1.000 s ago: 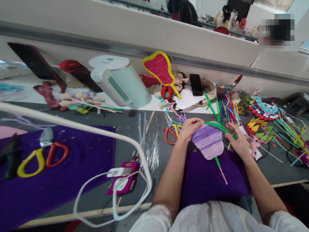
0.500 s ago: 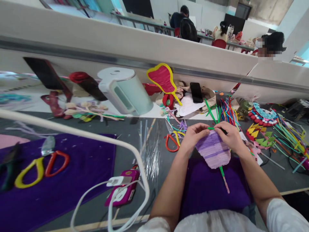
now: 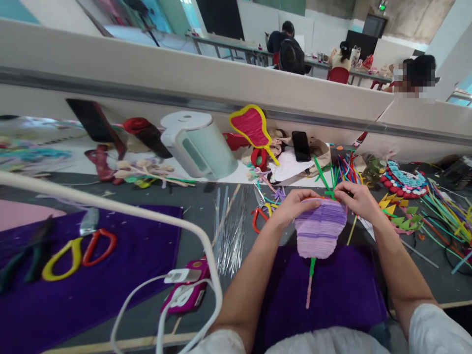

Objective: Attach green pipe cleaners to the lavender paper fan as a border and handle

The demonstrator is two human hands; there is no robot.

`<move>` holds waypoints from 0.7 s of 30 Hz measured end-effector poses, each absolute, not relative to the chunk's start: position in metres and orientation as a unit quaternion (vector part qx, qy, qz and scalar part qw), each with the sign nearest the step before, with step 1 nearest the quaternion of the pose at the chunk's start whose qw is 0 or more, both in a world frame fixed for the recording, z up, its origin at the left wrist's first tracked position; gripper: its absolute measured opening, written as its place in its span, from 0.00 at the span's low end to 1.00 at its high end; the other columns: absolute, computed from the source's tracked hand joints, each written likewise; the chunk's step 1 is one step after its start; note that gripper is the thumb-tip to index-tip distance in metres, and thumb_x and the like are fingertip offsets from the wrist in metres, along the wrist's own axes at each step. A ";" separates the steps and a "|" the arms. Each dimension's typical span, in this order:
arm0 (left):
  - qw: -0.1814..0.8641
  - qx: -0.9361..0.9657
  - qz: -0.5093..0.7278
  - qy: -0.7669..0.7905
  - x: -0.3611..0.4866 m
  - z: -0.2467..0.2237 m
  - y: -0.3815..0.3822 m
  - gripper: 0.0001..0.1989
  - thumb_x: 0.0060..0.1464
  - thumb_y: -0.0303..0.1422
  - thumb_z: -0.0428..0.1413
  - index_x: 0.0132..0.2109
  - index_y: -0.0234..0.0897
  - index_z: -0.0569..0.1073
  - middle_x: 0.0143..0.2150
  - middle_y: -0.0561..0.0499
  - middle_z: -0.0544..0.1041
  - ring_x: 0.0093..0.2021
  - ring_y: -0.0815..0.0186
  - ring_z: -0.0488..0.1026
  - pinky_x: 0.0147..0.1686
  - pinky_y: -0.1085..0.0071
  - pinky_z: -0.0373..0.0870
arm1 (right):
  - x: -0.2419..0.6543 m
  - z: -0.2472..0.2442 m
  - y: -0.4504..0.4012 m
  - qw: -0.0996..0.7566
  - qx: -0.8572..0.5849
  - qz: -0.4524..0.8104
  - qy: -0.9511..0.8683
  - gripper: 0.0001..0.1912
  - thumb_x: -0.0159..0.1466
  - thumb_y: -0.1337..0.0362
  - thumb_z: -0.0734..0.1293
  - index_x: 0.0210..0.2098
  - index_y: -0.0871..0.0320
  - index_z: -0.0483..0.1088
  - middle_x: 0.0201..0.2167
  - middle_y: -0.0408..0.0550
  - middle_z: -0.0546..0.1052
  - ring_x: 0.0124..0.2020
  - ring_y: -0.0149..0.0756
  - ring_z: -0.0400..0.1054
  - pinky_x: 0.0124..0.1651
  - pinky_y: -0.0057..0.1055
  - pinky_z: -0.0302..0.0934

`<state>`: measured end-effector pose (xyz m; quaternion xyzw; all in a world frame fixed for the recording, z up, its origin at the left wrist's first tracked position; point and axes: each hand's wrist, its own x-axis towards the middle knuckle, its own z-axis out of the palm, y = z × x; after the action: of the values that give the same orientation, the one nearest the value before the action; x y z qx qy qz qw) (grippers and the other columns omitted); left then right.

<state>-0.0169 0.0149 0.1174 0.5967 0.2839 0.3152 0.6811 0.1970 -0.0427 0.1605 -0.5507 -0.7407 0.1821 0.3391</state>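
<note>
A fan-shaped piece of lilac and purple pipe cleaners (image 3: 320, 228) hangs upright over my lap, its green and pink stem (image 3: 309, 290) pointing down. My left hand (image 3: 298, 205) grips its upper left edge, thumb in front and fingers behind. At the upper right corner my right hand (image 3: 356, 199) is closed in a pinch; what lies between the fingertips is too small to make out. Bits of orange and green show along the top edge between both hands. A purple cloth (image 3: 324, 290) lies beneath the piece.
Left of my arm are silver strips (image 3: 234, 241), a magenta device (image 3: 186, 287) with white cables, and red-and-yellow scissors (image 3: 88, 241) on a purple cloth. A white kettle (image 3: 206, 142) and a red-yellow fan shape (image 3: 252, 128) stand behind. Pipe cleaners (image 3: 448, 211) spread at the right.
The fan-shaped piece has turned, so its stem now points down and slightly left. My right hand has shifted right, apart from my left. The whole view has also moved slightly.
</note>
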 end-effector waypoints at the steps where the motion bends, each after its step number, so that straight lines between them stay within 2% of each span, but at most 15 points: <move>1: 0.677 0.598 0.318 0.288 -0.017 0.118 0.014 0.12 0.44 0.38 0.66 0.34 0.34 0.80 0.30 0.49 0.78 0.28 0.67 0.70 0.28 0.73 0.62 | 0.197 0.157 -0.043 0.346 -0.547 0.192 -0.738 0.09 0.64 0.62 0.63 0.33 0.56 0.74 0.29 0.43 0.77 0.31 0.33 0.70 0.37 0.28 0.60; 6: 0.644 0.604 0.351 0.312 -0.017 0.118 0.001 0.12 0.45 0.37 0.65 0.37 0.36 0.81 0.34 0.48 0.79 0.32 0.65 0.72 0.32 0.72 0.65 | 0.194 0.142 -0.051 0.396 -0.535 0.256 -0.701 0.09 0.63 0.61 0.64 0.33 0.57 0.74 0.29 0.43 0.77 0.32 0.34 0.71 0.37 0.28 0.61; 10: 0.598 0.634 0.371 0.321 -0.016 0.125 -0.008 0.15 0.45 0.37 0.65 0.42 0.37 0.81 0.38 0.46 0.80 0.38 0.61 0.75 0.37 0.69 0.68 | 0.194 0.147 -0.057 0.396 -0.534 0.265 -0.699 0.09 0.63 0.61 0.64 0.32 0.57 0.75 0.28 0.43 0.78 0.31 0.34 0.71 0.36 0.29 0.61; 15: 0.550 0.667 0.379 0.330 -0.012 0.138 -0.016 0.11 0.47 0.37 0.64 0.38 0.37 0.81 0.36 0.47 0.80 0.38 0.60 0.75 0.39 0.67 0.70 | 0.192 0.159 -0.063 0.378 -0.539 0.222 -0.719 0.08 0.62 0.62 0.64 0.31 0.56 0.75 0.27 0.43 0.78 0.29 0.33 0.70 0.33 0.27 0.60; 21: 0.518 0.670 0.401 0.348 -0.008 0.146 -0.025 0.07 0.49 0.36 0.63 0.33 0.38 0.80 0.32 0.48 0.78 0.32 0.63 0.73 0.34 0.69 0.68 | 0.186 0.167 -0.070 0.365 -0.535 0.172 -0.742 0.08 0.62 0.66 0.64 0.30 0.56 0.75 0.29 0.44 0.79 0.31 0.33 0.71 0.35 0.27 0.60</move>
<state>-0.0079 -0.0248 0.1464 0.6704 0.3484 0.4011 0.5179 0.1859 -0.0697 0.1666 -0.5348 -0.7425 0.1725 0.3646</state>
